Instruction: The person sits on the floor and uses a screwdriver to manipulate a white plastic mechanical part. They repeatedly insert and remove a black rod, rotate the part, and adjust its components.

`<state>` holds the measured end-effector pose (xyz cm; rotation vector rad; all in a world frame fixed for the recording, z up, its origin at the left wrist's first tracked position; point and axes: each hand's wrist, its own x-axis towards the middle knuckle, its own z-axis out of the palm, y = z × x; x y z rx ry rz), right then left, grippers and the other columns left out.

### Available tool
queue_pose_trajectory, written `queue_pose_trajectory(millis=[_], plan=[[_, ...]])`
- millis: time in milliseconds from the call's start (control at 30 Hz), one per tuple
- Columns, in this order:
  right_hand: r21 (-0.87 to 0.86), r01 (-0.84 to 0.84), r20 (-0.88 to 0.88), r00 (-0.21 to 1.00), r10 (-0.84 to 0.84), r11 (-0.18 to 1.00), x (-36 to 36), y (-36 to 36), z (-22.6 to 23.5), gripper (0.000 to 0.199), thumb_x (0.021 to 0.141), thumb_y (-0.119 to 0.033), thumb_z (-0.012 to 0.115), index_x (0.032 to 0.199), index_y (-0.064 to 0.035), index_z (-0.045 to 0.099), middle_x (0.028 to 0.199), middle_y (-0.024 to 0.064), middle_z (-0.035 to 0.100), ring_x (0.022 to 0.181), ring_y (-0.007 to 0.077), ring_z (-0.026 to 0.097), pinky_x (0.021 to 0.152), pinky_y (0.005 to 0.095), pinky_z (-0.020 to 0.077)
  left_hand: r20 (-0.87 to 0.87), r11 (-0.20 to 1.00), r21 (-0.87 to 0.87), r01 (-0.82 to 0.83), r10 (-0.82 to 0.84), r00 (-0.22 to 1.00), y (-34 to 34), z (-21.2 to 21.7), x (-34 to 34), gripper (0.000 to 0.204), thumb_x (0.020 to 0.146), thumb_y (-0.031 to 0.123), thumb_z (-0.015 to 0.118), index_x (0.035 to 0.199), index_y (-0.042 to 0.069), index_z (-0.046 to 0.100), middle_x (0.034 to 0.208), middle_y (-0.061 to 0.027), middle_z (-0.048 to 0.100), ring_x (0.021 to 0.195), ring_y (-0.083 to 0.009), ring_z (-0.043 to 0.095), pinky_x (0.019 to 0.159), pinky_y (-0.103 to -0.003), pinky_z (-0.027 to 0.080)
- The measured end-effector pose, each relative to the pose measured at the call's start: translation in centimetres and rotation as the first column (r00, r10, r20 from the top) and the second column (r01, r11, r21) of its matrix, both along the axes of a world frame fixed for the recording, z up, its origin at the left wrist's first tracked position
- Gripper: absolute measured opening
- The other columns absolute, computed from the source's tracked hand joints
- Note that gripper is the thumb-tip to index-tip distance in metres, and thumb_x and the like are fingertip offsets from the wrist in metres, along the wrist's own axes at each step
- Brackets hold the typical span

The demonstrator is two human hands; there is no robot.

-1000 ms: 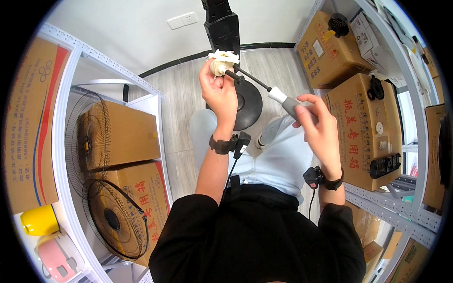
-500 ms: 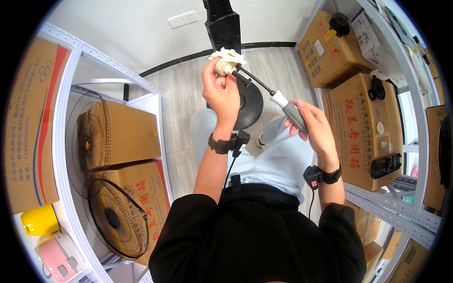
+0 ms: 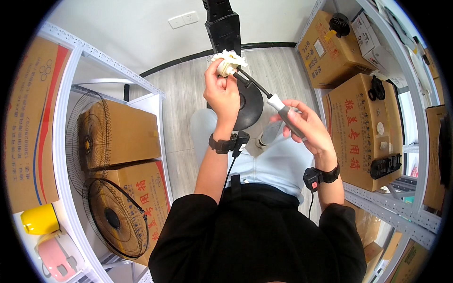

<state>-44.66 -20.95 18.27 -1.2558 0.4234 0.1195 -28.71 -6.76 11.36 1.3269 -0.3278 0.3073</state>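
Note:
Pinched in the fingers of my left hand [image 3: 222, 96] is a cream-white plastic fan part [image 3: 231, 58], with a short black shaft sticking out toward the lower right. My right hand [image 3: 312, 131] grips a screwdriver [image 3: 288, 115] by its grey and white handle. Its dark blade points up and left, and the tip reaches the white part beside the black shaft; whether it sits in a screw is too small to tell. Behind them rises a black stand column [image 3: 223, 34], above a round black base [image 3: 251, 109] on the floor.
To the left, two black wire fan guards [image 3: 112, 219] lean by cardboard boxes [image 3: 134, 134] on a metal shelf. At right, a carton [image 3: 344, 127] carries black and white small parts, including a black slotted piece [image 3: 386, 166]. A dark motor-like part [image 3: 339, 24] rests on another box.
The screwdriver and my right hand have shifted slightly up and left, and the right fingers have re-spread along the handle. The white part has dipped very slightly in my left hand.

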Motion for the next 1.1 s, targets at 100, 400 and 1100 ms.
queue_pose_trajectory(millis=[100, 400, 1100], plan=[[-0.257, 0.015, 0.098, 0.995, 0.010, 0.966, -0.1, 0.7, -0.6, 0.035, 0.097, -0.024, 0.051, 0.120, 0.0023, 0.053, 0.091, 0.0082, 0.067, 0.068, 0.0082, 0.061, 0.048, 0.0173, 0.0390, -0.001, 1.000, 0.002, 0.005, -0.005, 1.000, 0.2, 0.1, 0.0, 0.042, 0.084, -0.014, 0.056, 0.123, -0.004, 0.046, 0.116, -0.0178, 0.058, 0.097, -0.0153, 0.062, 0.079, -0.022, 0.050], [-0.082, 0.017, -0.044, 0.999, -0.021, 0.996, 0.2, -0.7, 0.1, 0.034, 0.089, -0.019, 0.064, 0.116, -0.0003, 0.055, 0.096, 0.0038, 0.061, 0.070, 0.0071, 0.059, 0.050, 0.0189, 0.0405, 0.002, 0.998, 0.061, -0.024, 0.023, 1.000, 0.1, -0.3, -0.1, 0.041, 0.084, -0.012, 0.059, 0.122, -0.004, 0.047, 0.116, -0.0183, 0.058, 0.094, -0.0129, 0.063, 0.076, -0.021, 0.051], [-0.185, 0.034, 0.012, 0.999, -0.033, 0.982, -0.5, 0.2, 0.3, 0.035, 0.099, -0.027, 0.043, 0.115, 0.0004, 0.058, 0.082, 0.0050, 0.067, 0.060, 0.0065, 0.058, 0.046, 0.0191, 0.0397, -0.057, 0.974, -0.215, 0.067, -0.081, 0.995, -0.3, -0.3, 0.9, 0.049, 0.083, -0.006, 0.065, 0.127, 0.000, 0.042, 0.112, -0.0168, 0.060, 0.091, -0.0136, 0.062, 0.068, -0.021, 0.051]])
